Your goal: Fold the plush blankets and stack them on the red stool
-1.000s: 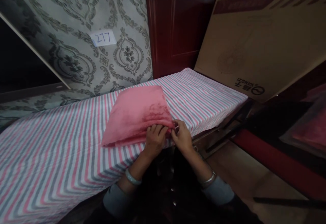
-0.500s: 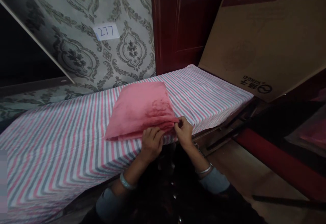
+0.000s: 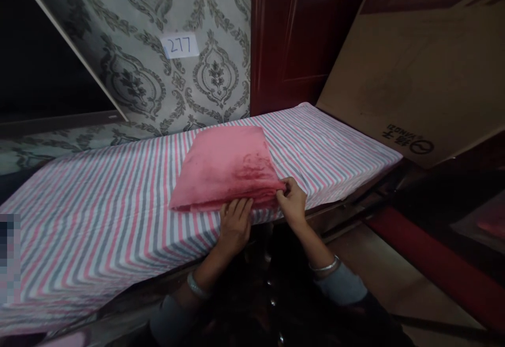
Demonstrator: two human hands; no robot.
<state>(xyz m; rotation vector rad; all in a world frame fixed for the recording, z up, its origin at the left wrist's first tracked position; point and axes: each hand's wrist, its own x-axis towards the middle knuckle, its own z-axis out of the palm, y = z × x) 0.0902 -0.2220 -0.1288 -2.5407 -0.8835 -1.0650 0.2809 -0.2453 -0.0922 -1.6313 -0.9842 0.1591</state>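
A folded pink plush cloth [image 3: 221, 160], flat and cushion-shaped, lies on a bed-like surface with a striped sheet [image 3: 130, 205]. Darker, ruffled pile shows on its right half, and layered folds run along its near edge. My right hand [image 3: 292, 202] pinches the near right corner between thumb and fingers. Against the middle of the near edge rests my left hand [image 3: 235, 223], its fingers stretched out side by side with the tips touching the cloth; its thumb is hidden. Each wrist wears a bracelet.
A large cardboard sheet [image 3: 418, 68] leans at the far right end beside a dark red door [image 3: 292, 37]. A dark framed panel [image 3: 51, 52] stands at the left. Patterned wallpaper carries a paper marked 277 [image 3: 181, 46]. A red bar [image 3: 426, 263] lies low right.
The view has shifted, so the scene sits farther right in the picture. My left hand's fingers have straightened along the near edge. My right hand keeps its pinch on the corner.
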